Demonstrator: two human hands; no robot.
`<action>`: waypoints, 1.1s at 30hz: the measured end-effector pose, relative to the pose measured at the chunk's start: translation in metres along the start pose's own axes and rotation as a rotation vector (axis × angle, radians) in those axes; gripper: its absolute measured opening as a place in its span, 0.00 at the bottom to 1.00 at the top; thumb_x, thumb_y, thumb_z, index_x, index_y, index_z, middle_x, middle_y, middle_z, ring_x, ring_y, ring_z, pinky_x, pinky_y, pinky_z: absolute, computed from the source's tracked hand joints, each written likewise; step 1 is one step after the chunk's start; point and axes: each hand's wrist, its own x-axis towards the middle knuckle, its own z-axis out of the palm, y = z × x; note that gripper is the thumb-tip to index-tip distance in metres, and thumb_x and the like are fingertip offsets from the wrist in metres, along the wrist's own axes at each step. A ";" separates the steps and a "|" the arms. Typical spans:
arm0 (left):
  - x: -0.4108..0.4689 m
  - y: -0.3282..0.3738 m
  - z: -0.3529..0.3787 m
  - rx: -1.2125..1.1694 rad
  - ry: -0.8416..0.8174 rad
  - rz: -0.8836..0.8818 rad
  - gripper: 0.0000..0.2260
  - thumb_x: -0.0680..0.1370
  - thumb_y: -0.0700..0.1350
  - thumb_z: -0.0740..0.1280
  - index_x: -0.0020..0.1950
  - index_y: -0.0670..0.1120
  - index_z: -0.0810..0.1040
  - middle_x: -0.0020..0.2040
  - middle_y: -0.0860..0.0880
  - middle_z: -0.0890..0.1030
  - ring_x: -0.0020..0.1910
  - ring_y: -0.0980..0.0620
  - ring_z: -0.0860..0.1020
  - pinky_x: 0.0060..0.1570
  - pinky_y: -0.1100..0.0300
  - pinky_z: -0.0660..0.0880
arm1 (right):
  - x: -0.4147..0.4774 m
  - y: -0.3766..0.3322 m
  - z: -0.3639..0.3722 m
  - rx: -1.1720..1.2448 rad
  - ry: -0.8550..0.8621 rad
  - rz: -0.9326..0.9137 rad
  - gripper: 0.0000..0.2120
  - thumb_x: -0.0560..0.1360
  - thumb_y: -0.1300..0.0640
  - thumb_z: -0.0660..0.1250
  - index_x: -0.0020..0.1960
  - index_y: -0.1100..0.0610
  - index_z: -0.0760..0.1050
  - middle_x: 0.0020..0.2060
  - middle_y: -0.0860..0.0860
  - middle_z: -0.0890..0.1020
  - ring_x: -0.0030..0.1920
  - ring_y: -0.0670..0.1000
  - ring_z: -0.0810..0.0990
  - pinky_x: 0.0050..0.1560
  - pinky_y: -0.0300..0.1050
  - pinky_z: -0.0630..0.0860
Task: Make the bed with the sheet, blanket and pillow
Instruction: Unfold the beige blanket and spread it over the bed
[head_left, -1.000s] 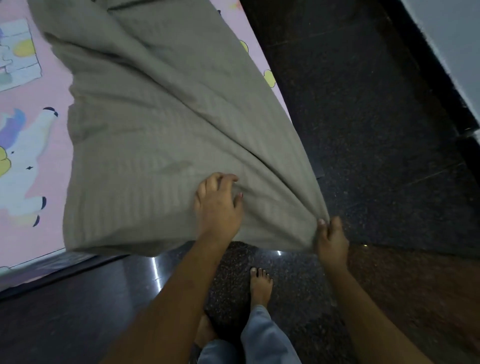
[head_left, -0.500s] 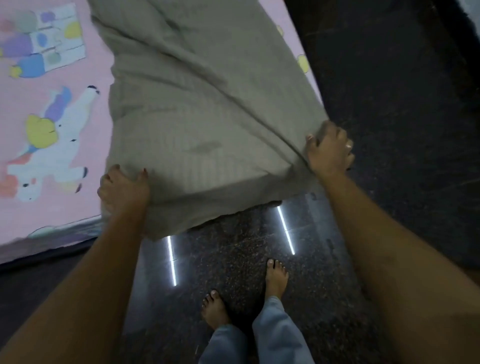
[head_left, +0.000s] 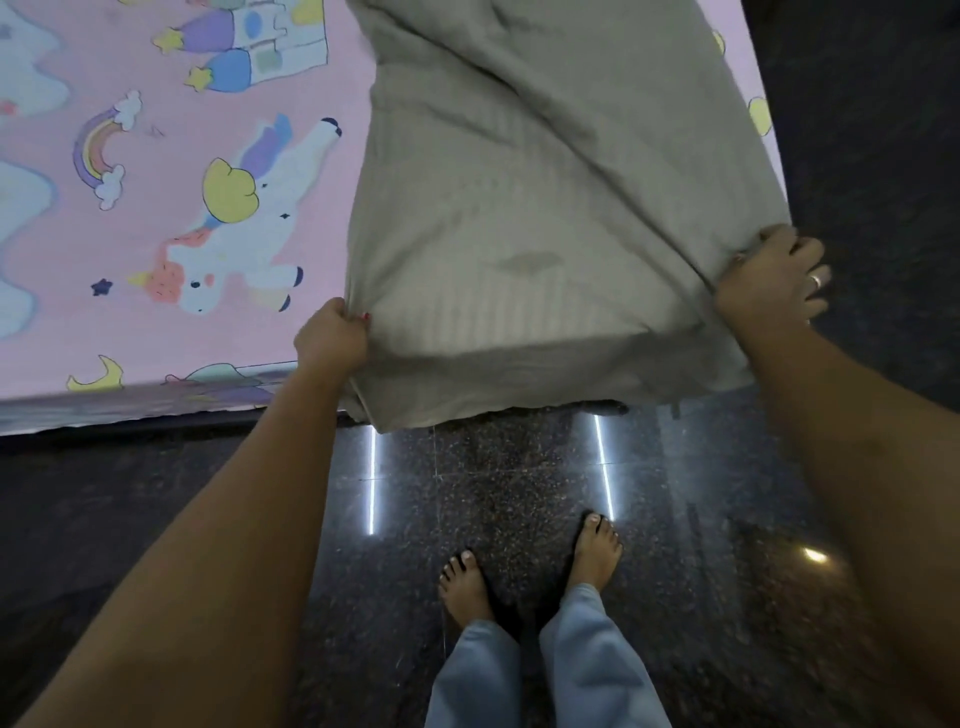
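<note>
A grey-green ribbed blanket (head_left: 519, 208) lies folded over the right part of the bed and hangs over its near edge. My left hand (head_left: 331, 338) grips the blanket's near left corner. My right hand (head_left: 769, 283), wearing a ring, grips its near right corner by the bed's right side. Under the blanket, a pink sheet (head_left: 156, 182) printed with unicorns, rainbows and stars covers the mattress. No pillow is in view.
The dark polished stone floor (head_left: 493, 493) runs along the bed's near edge and its right side. My bare feet (head_left: 530, 571) stand on it, just before the blanket's hanging edge. Ceiling lights reflect in the floor.
My hands have spread apart along the blanket's near edge, the left going left and the right going up and right. The blanket now stretches wider across the bed's corner.
</note>
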 end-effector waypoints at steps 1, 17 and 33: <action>-0.006 -0.003 0.000 -0.072 0.006 0.010 0.09 0.80 0.46 0.58 0.47 0.41 0.72 0.46 0.43 0.73 0.48 0.42 0.70 0.46 0.54 0.64 | -0.005 -0.004 0.001 -0.005 0.004 -0.032 0.18 0.77 0.56 0.59 0.67 0.53 0.65 0.68 0.57 0.64 0.69 0.62 0.61 0.65 0.60 0.59; -0.054 -0.052 0.034 -0.131 0.197 -0.210 0.16 0.75 0.37 0.63 0.62 0.39 0.68 0.63 0.34 0.69 0.63 0.35 0.66 0.59 0.43 0.68 | -0.045 -0.026 0.027 -0.097 -0.220 -0.394 0.26 0.80 0.43 0.53 0.76 0.46 0.55 0.77 0.52 0.55 0.76 0.56 0.50 0.71 0.63 0.47; -0.056 0.137 0.080 0.151 0.011 0.451 0.28 0.78 0.54 0.60 0.76 0.52 0.55 0.77 0.47 0.51 0.76 0.44 0.49 0.70 0.40 0.52 | 0.066 -0.019 -0.014 -0.048 -0.109 -0.119 0.20 0.78 0.51 0.62 0.68 0.56 0.65 0.66 0.58 0.69 0.67 0.62 0.66 0.64 0.58 0.63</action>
